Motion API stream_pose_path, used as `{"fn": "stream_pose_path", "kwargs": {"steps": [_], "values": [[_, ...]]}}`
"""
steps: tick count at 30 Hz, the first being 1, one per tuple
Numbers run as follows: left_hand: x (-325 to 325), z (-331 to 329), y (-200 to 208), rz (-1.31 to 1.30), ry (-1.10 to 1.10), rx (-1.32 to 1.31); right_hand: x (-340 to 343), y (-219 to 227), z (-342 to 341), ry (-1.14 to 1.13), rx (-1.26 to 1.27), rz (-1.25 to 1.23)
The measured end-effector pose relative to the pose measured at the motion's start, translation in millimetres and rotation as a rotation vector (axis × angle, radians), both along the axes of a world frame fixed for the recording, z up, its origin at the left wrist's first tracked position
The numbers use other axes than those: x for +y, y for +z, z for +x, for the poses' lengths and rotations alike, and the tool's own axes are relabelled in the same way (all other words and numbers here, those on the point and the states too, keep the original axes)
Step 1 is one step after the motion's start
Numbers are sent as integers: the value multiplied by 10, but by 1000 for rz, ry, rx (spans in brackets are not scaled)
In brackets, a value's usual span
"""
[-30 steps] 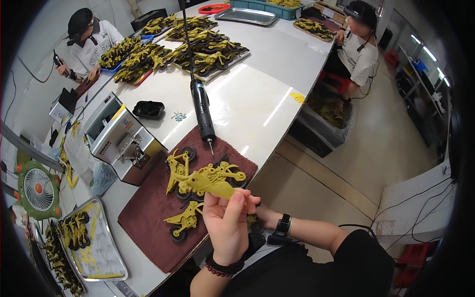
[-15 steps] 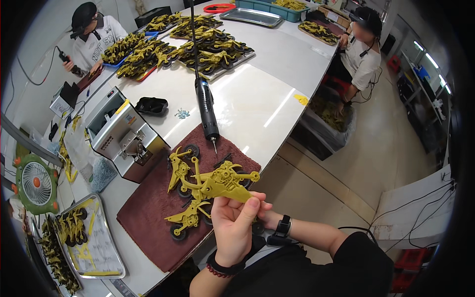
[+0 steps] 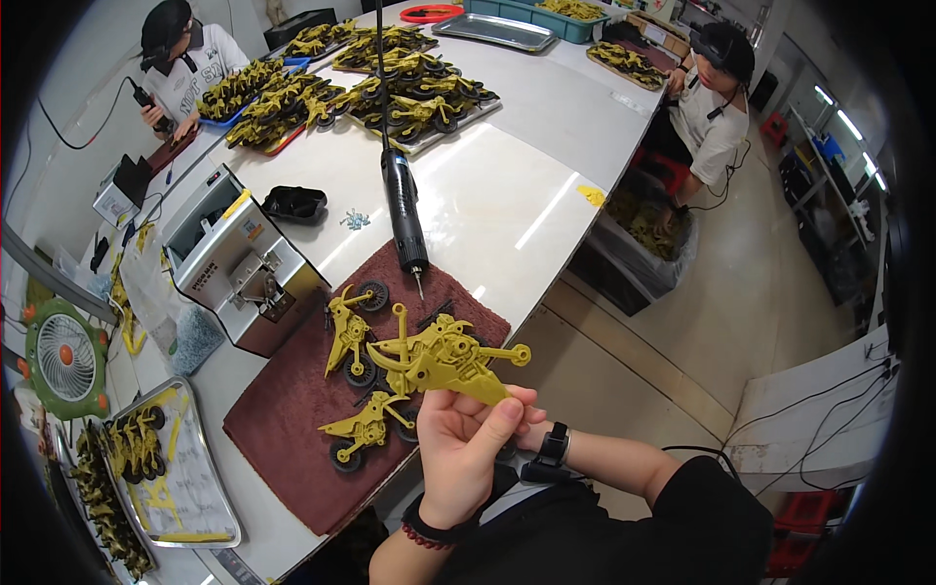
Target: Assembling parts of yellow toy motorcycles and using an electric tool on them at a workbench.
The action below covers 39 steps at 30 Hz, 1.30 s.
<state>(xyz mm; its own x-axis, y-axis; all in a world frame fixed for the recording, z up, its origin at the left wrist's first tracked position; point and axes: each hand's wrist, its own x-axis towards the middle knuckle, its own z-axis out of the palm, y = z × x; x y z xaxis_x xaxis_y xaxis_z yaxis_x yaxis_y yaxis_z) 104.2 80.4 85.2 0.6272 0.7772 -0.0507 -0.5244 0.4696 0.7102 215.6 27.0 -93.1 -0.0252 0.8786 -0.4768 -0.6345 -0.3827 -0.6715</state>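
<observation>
My left hand (image 3: 460,453) is pinching a toy frame (image 3: 444,356), part-blocking my right hand (image 3: 530,436); can't tell its grip. Screwdriver (image 3: 403,210) is hanging beyond.

The head view looks down over nearby hands (image 3: 462,456)

Bright glare across the tabletop (image 3: 473,200)

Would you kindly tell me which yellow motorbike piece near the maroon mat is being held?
The yellow body pinched in the left hand; the upper wheeled piece and lower wheeled piece to its left lie on the mat.
</observation>
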Motion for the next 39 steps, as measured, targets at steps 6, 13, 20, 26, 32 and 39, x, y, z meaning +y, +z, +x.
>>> {"fn": "stream_pose_path", "kwargs": {"steps": [6,13,20,26,32,39], "values": [[7,-21,21,-10,-25,9,6,129,0,-12,-5,-60],[27,-38,45,-3,-61,9,7,30,-6,7,18,-70],[51,-2,37,-4,-69,30,-9,-64,74,67,47,-27],[-19,1,-109,65,57,76,-75,-252,-28,-29,232,-155],[-74,101,32,-7,139,184,-23,-639,-53,-25,166,-171],[-14,189,-188,161,-1,289,28,-842,-82,-92,167,-86]]}}
